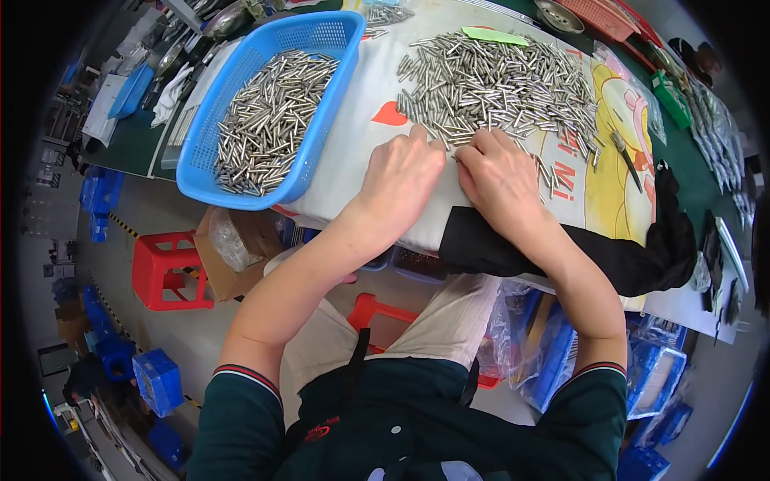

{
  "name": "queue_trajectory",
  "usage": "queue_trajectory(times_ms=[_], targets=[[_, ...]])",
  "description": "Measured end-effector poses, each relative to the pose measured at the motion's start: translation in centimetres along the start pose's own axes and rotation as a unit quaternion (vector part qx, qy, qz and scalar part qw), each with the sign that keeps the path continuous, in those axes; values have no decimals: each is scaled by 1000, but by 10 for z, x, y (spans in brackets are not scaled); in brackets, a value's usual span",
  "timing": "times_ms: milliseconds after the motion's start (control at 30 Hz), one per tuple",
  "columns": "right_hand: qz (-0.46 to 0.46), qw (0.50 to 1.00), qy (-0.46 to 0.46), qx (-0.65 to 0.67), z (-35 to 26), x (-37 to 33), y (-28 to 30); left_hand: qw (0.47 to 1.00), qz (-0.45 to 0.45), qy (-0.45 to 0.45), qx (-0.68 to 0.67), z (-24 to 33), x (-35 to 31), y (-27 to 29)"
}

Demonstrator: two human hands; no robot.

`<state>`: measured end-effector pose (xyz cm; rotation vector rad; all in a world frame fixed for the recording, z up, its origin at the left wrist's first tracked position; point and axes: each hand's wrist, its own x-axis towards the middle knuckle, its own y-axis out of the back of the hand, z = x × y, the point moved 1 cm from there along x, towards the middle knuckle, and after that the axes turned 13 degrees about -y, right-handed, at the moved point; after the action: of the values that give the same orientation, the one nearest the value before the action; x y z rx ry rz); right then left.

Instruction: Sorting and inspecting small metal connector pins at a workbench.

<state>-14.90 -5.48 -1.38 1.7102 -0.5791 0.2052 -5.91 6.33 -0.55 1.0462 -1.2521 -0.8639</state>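
A wide pile of short silver metal pins (497,84) lies on the printed white table cover, with a green paper slip (495,36) on its far side. Along the pile's near edge, my left hand (403,180) is closed, fingers curled down and fingertips by the pins. Close to its right, my right hand (504,180) is curled too, thumb drawn in toward the fingers. Whatever either hand pinches is hidden beneath the knuckles. To the left stands a blue perforated plastic basket (188,152) with many similar pins inside.
Black cloth (561,256) lies along the table's near edge under my right forearm. Tweezers-like tool (626,160) rests right of the pile. A green box (671,98) sits farther right. On the floor at left are a red stool (164,272) and a cardboard box (233,280).
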Motion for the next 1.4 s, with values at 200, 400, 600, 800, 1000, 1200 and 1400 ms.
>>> queue_trajectory(times_ms=[200,400,600,800,1000,1200,1400], targets=[[-8,997,-4,73,14,5,8,999,-10,-34,24,-6,-6,-1],[64,987,-104,104,51,29,39,1000,-3,-17,-9,-7,-14,8],[-6,994,-43,96,45,24,32,999,-21,-30,-33,-11,-20,13],[-40,998,29,44,39,19,26,998,25,-31,-39,-18,-15,13],[-28,999,15,28,45,23,31,988,93,63,-102,-25,12,2],[8,1000,-15,4,54,29,38,993,29,99,-62,-19,39,-8],[-77,997,-28,6,61,25,40,995,25,76,-51,-26,33,-10]])
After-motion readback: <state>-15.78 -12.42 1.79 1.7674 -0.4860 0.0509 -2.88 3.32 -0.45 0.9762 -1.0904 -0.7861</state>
